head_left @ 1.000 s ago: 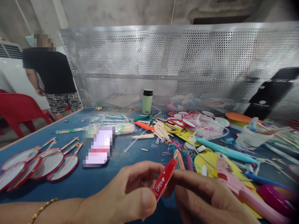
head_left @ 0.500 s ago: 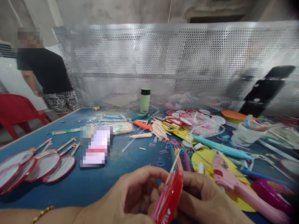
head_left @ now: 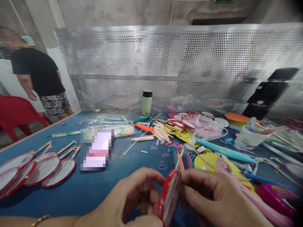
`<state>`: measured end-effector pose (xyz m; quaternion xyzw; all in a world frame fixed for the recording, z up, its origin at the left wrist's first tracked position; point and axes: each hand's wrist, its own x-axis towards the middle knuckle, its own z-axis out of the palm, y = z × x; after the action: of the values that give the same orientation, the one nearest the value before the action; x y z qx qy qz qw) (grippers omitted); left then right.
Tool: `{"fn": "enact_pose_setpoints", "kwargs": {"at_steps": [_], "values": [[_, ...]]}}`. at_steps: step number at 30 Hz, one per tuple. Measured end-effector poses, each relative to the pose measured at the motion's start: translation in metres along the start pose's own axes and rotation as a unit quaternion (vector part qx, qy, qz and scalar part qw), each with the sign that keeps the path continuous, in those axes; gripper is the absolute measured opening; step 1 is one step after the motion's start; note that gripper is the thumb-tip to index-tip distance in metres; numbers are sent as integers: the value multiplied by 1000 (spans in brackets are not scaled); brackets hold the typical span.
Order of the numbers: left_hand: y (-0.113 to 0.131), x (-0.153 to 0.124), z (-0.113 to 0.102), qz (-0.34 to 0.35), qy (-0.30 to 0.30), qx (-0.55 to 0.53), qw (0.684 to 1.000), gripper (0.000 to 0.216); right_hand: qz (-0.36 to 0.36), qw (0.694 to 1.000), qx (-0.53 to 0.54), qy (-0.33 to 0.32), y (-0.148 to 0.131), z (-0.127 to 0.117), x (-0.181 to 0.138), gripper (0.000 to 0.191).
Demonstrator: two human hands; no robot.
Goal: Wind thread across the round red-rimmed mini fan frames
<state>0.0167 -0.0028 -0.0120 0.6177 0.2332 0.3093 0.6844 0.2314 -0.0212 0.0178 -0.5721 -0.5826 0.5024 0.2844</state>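
Observation:
Both my hands are at the bottom middle, closed on a small red-rimmed round fan [head_left: 169, 197] with a wooden stick handle pointing up and away. My left hand [head_left: 127, 201] grips it from the left with thumb and fingers curled. My right hand [head_left: 213, 200] pinches its rim from the right. The fan stands edge-on to me, just above the blue table [head_left: 94, 186].
Finished red fans [head_left: 35, 168] lie in a row at left. A green bottle [head_left: 147, 102], wooden sticks [head_left: 162, 130], rubber bands, a pink glue gun [head_left: 239, 189], yellow discs and a white cup [head_left: 251, 138] crowd the right. A perforated metal screen [head_left: 180, 66] backs the table. A person in black stands far left by a red chair [head_left: 16, 113].
I have turned the fan in my fingers from its red back with the label showing to nearly edge-on and upright. The person at left has stepped further left.

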Motion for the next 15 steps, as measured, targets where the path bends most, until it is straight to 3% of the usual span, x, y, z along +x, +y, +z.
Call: {"fn": "enact_pose_setpoints", "kwargs": {"at_steps": [5,9,15], "values": [[2,11,-12,-9,46,21,999,36,-24,992,-121,33,-2,0,0,28],[14,12,-13,-102,93,113,984,22,-59,971,-232,16,8,1,4,24],[8,12,-13,-110,63,131,983,18,-71,950,-304,15,20,1,6,28]]}}
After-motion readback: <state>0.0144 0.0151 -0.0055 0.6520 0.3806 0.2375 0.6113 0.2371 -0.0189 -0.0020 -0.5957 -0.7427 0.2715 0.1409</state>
